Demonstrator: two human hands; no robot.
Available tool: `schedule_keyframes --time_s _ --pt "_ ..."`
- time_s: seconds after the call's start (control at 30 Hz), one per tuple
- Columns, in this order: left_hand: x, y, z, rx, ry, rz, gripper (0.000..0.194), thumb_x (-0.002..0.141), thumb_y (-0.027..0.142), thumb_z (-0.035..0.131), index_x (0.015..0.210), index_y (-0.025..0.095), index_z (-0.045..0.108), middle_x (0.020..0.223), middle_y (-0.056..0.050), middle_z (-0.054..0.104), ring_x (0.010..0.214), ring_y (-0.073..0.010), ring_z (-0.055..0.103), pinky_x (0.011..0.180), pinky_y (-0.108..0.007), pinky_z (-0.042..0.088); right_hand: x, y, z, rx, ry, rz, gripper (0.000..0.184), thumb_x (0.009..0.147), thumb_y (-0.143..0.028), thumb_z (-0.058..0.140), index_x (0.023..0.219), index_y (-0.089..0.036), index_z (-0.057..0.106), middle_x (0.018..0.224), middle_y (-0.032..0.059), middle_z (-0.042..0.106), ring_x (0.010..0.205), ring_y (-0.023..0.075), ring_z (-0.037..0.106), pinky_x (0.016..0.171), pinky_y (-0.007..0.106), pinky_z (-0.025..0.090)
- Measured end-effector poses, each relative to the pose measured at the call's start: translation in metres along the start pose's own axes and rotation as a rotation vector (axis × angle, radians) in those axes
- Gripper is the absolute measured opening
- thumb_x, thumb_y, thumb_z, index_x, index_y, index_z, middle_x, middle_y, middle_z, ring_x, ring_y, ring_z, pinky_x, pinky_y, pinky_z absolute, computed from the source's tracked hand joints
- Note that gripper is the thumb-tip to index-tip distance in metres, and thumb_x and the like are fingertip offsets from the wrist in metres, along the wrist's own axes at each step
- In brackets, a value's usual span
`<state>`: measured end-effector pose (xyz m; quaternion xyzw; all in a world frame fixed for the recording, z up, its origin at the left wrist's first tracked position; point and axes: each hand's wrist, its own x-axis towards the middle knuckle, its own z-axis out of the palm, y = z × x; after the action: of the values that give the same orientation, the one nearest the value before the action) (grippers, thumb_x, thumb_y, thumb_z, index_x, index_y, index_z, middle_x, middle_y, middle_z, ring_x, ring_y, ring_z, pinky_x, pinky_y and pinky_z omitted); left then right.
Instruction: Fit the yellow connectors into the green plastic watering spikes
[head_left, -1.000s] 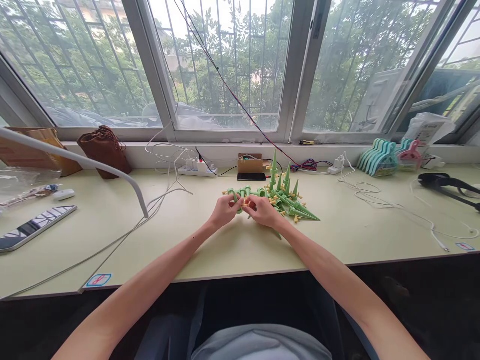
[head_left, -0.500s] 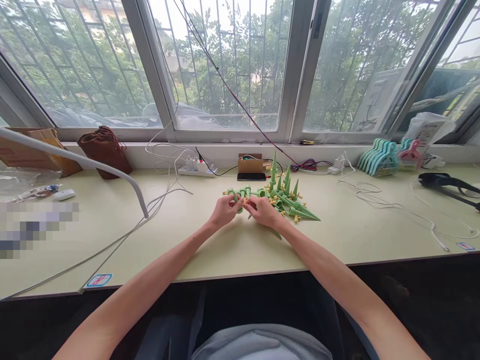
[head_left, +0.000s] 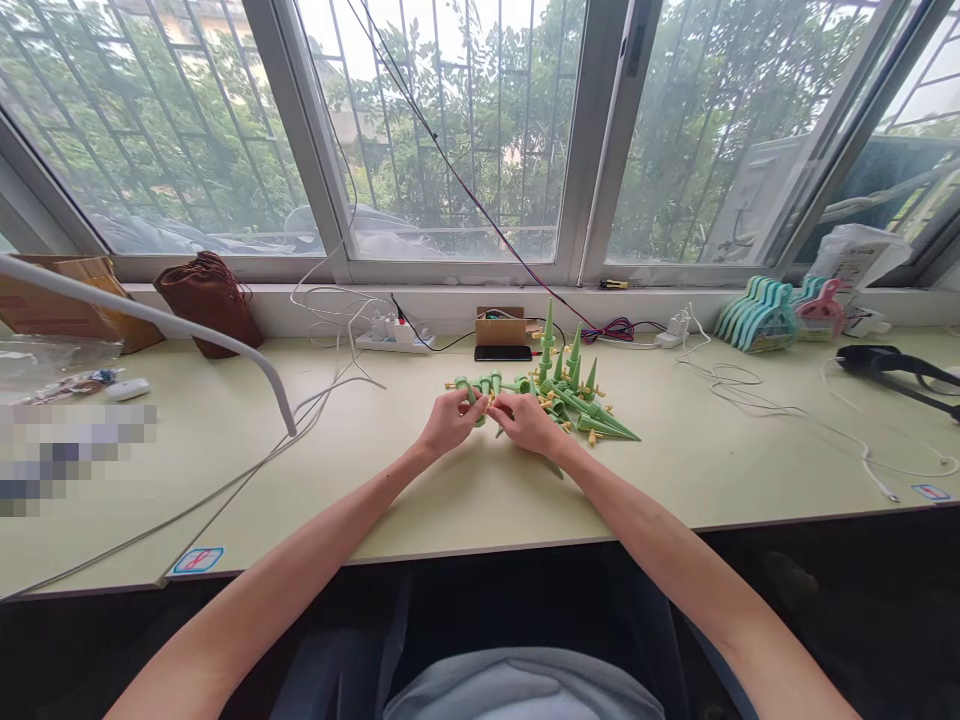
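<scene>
My left hand [head_left: 450,421] is closed round a green plastic watering spike [head_left: 478,421], its threaded cap end partly hidden by the fingers. My right hand [head_left: 523,422] meets it at the middle, thumb and fingertips pinching a small yellow valve [head_left: 490,402] at the spike's side. Just right of and behind my hands lies a pile of similar green spikes [head_left: 600,415] with yellow valves. Several stand upright, such as the tall spike [head_left: 548,340]. Another spike's tip [head_left: 556,469] pokes out under my right wrist.
Behind the pile sit a black phone [head_left: 503,354] and a small cardboard box [head_left: 501,328]. A power strip [head_left: 396,341], a brown pouch [head_left: 205,303] and white cables [head_left: 315,408] are to the left. Teal hangers [head_left: 757,315] and black goggles [head_left: 896,372] lie right.
</scene>
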<state>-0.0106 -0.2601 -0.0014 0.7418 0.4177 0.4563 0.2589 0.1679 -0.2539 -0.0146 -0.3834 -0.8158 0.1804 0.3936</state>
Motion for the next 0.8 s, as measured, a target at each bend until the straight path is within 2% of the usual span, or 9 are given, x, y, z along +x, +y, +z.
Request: schedule_keyframes --time_s 0.13,0.2,0.47,0.8 --pt "0.0009 -0.0025 0.0003 -0.002 0.014 0.009 0.041 0.088 0.053 0.059 0.071 0.016 0.061 0.073 -0.003 0.064 0.051 -0.0086 0.052 0.046 -0.021 0.046 -0.0017 -0.0040 -0.0031 0.043 -0.025 0.030 0.009 0.092 -0.024 0.061 0.086 -0.019 0.058 0.067 -0.0014 0.064 0.059 0.0124 0.056 0.066 0.024 0.040" --pt "0.0011 -0.0032 0.0003 -0.003 0.016 0.009 0.042 0.088 0.053 0.059 0.070 0.016 0.060 0.075 -0.004 0.064 0.052 -0.0086 0.053 0.047 -0.021 0.046 -0.0019 -0.0046 -0.0039 0.052 -0.040 0.022 0.005 0.090 -0.020 0.062 0.087 -0.019 0.057 0.070 -0.0010 0.066 0.062 0.0129 0.057 0.067 0.024 0.041" --pt "-0.0002 -0.0008 0.0000 -0.012 -0.007 -0.011 0.040 0.088 0.052 0.059 0.072 0.016 0.060 0.073 -0.003 0.062 0.049 -0.0076 0.050 0.044 -0.020 0.041 0.0002 0.0001 -0.0005 0.023 -0.018 -0.020 0.022 0.094 -0.021 0.055 0.073 -0.019 0.052 0.071 0.0010 0.064 0.063 0.0121 0.053 0.065 0.024 0.038" --pt "-0.0001 0.0006 0.0000 -0.019 -0.011 -0.008 0.042 0.087 0.055 0.060 0.073 0.016 0.061 0.067 -0.002 0.060 0.048 -0.0082 0.049 0.042 -0.021 0.041 0.0000 0.0001 -0.0012 -0.016 -0.032 -0.016 0.036 0.099 -0.027 0.050 0.064 -0.019 0.046 0.059 -0.0012 0.054 0.058 0.0113 0.046 0.062 0.025 0.035"
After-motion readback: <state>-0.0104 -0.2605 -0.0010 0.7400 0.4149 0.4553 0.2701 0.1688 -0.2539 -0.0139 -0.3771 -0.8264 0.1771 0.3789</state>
